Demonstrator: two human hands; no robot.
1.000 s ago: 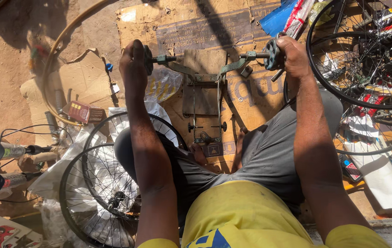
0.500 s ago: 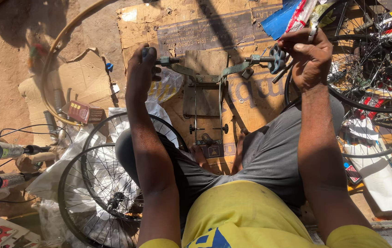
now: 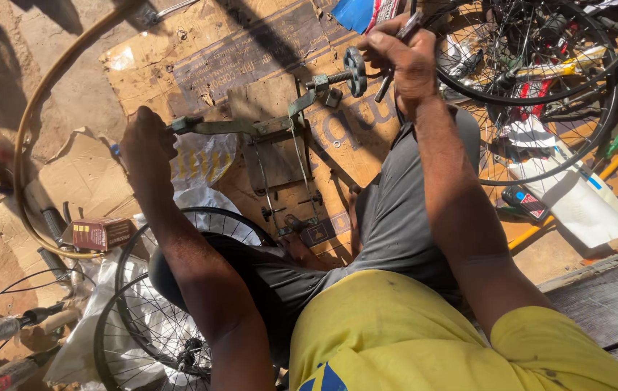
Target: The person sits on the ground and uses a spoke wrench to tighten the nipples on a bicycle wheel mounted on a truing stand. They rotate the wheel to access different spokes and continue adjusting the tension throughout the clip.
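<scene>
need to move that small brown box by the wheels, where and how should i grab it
Take the small brown box across its two long sides, coming straight down from above. It lies flat on the cardboard with its top face bare. The curved rim hoop crosses just under its lower edge, so a low sideways approach looks awkward.

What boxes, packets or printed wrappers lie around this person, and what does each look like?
Small carton: left of the left forearm, oblong, dark red.
Flattened cardboard: under the metal stand, brown, dark print.
Packet: top, above the right hand, blue and red.
Plastic bag: beside the left hand, clear, yellow print.
</scene>
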